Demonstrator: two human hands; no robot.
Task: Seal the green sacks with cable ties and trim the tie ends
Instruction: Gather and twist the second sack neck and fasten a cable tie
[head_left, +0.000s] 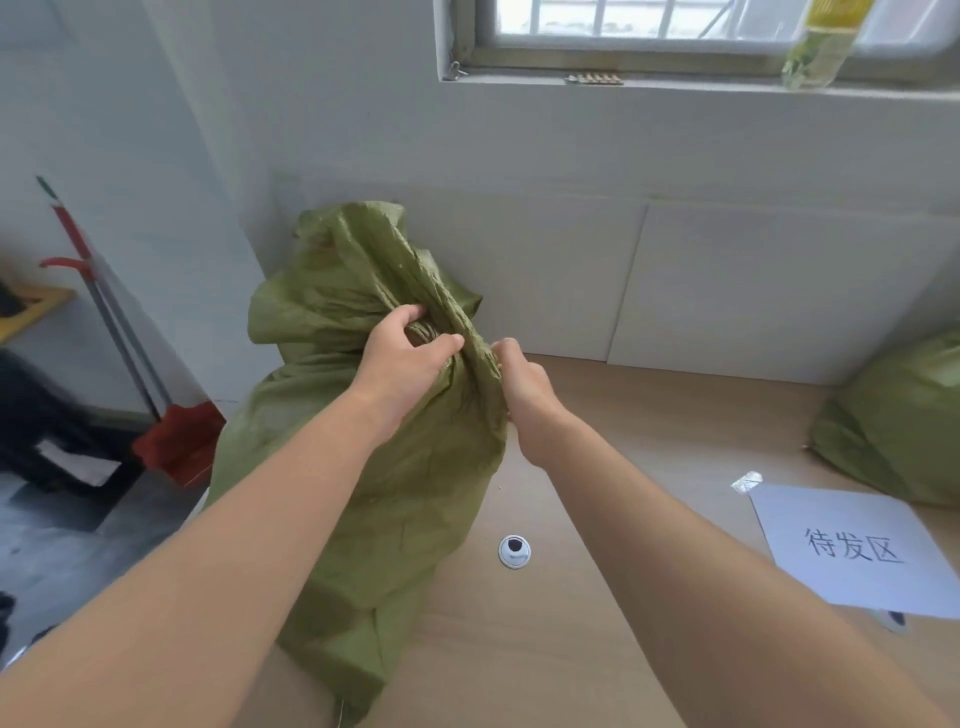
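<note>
A full green woven sack (395, 499) stands upright on the wooden table (597, 623), at its left end near the wall. Its loose top is gathered into a twisted neck. My left hand (410, 358) grips that neck from the left, fingers curled round the bunched fabric. My right hand (524, 384) grips the same neck from the right, touching the fabric. No cable tie or cutter shows in either hand. A second green sack (898, 421) lies at the table's right edge, partly cut off by the frame.
A white paper sign (852, 551) with printed characters lies on the table at the right, a small foil scrap (746, 481) beside it. A round cable grommet (514, 552) sits mid-table. A red broom and dustpan (176, 441) lean at the left wall. A bottle (821, 41) stands on the window sill.
</note>
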